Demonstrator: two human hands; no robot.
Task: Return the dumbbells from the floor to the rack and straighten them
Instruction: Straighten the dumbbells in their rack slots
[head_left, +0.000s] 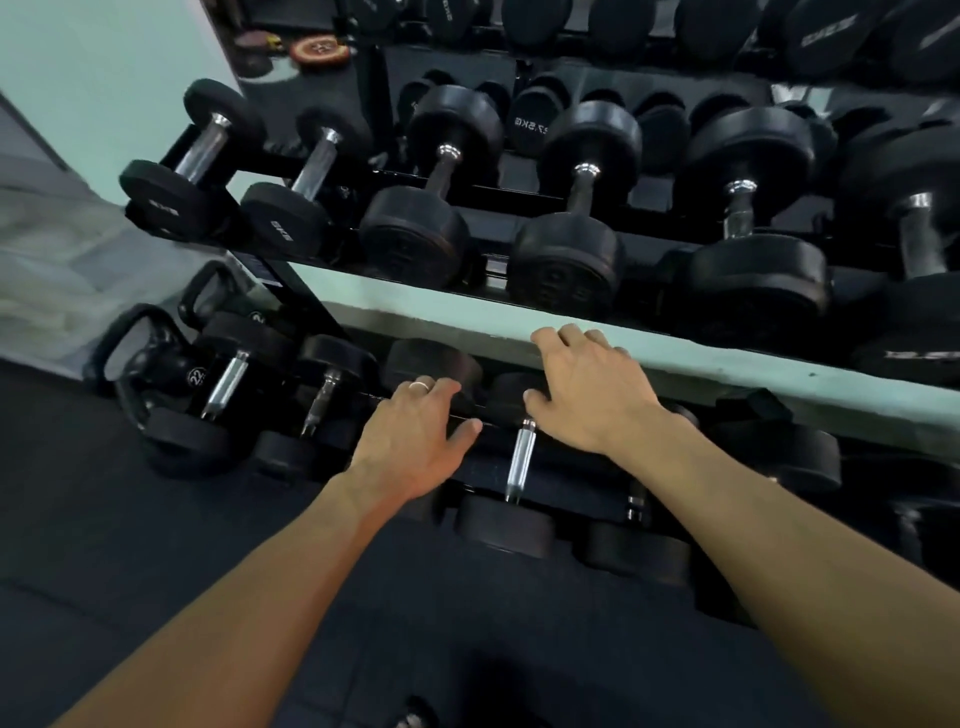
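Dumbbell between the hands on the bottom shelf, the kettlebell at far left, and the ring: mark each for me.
dumbbell (521, 460): head view, on its chrome handle.
kettlebell (136, 332): head view, on its loop handle.
ring (420, 385): head view, on the band, left hand finger.

Both hands (415, 441) over bottom-rack dumbbells (519, 462)

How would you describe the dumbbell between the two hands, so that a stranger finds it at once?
Look at the lowest shelf of the rack, under the pale green ledge. The dumbbell lies there between the left hand and the right hand. Only its shiny handle is fully bare and bright; its neighbours' handles are hidden by hands or darker.
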